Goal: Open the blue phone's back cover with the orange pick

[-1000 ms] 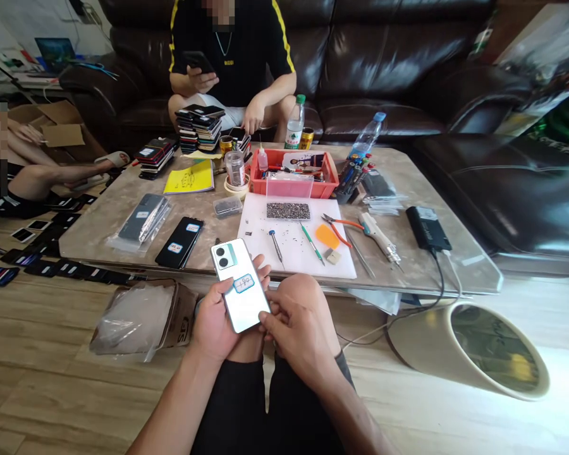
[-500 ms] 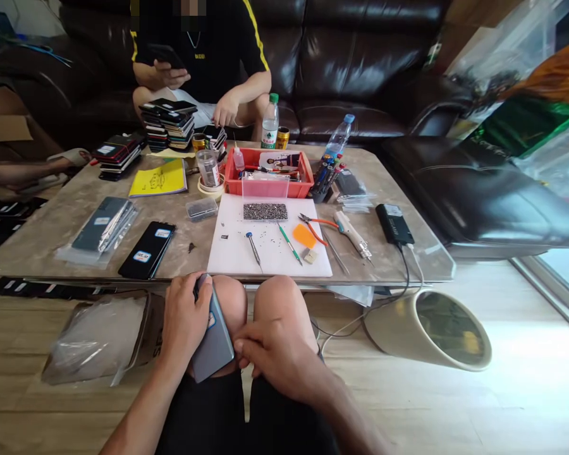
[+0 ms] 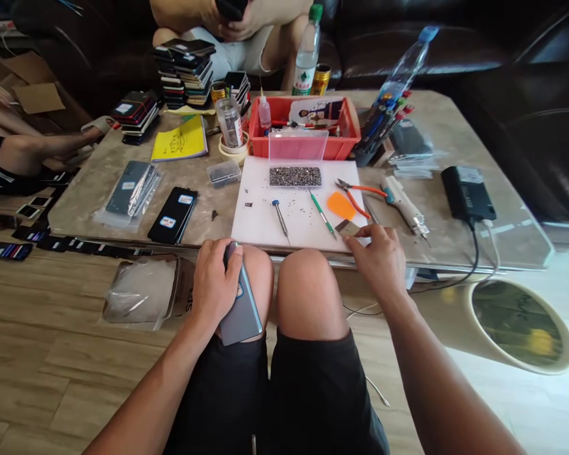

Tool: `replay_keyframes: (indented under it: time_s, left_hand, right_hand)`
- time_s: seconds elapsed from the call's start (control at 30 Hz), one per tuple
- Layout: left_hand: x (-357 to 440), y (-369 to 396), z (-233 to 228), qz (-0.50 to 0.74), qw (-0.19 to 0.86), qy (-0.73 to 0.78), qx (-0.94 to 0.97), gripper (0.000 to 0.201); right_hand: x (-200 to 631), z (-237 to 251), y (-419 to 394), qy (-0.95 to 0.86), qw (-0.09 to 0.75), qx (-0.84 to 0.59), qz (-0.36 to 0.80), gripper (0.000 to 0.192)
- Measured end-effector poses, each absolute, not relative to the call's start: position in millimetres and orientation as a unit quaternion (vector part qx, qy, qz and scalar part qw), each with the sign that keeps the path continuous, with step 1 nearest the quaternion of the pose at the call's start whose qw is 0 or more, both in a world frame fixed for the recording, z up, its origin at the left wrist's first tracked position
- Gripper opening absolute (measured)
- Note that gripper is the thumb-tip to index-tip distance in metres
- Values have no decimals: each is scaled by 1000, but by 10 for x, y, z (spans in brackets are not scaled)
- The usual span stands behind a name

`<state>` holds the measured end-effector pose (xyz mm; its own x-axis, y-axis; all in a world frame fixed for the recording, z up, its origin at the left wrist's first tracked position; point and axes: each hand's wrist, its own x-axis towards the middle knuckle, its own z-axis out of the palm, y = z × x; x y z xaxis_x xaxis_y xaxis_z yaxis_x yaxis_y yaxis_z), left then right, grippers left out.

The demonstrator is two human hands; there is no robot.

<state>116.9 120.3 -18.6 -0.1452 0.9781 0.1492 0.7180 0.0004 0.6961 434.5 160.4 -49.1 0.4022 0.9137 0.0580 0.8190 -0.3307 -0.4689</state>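
The left hand (image 3: 213, 275) has its grip clamped on one gray phone (image 3: 241, 317) over the left thigh (image 3: 260, 278). The right hand (image 3: 379, 256) pinches one small flat piece (image 3: 347, 227) above one white mat (image 3: 252, 232); beyond are one red bin (image 3: 308, 149) and two tall bottles (image 3: 307, 55).

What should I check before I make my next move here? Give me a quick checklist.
1. Left hand holding the gray phone: ok, held against the left leg.
2. Phone's screen: cannot tell, the labeled back faces up.
3. Right hand on the small flat piece: ok for contact, but I cannot tell how firm the grip is.
4. White mat free of loose bits: not ok, small dark bits are scattered on it.
5. Clear box of small metal parts closed: not ok, its lid stands open.
6. Blue-topped screwdriver on the mat: ok, lying flat.
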Motion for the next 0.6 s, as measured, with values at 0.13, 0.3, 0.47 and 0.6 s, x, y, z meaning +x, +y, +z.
replay_keyframes:
  time_s: [0.13,0.3,0.47,0.6]
  left_hand:
    - [1184,1195,-141,324,205,678,627,41]
    - [1189,1206,-129,328,211,680,621,29]
    - [1183,1215,-127,332,220,672,624,27]
    - [1176,1207,-125,345,232,660,626,35]
  right_hand:
    - [4398,-497,1607,-534,251,-798,120,18]
    - [4398,-447,1716,-530,246,-799,143,28]
    - [4361,-417,1836,-529,215,-810,135,25]
    - [4364,-385,1863,-522,245,-803,148,22]
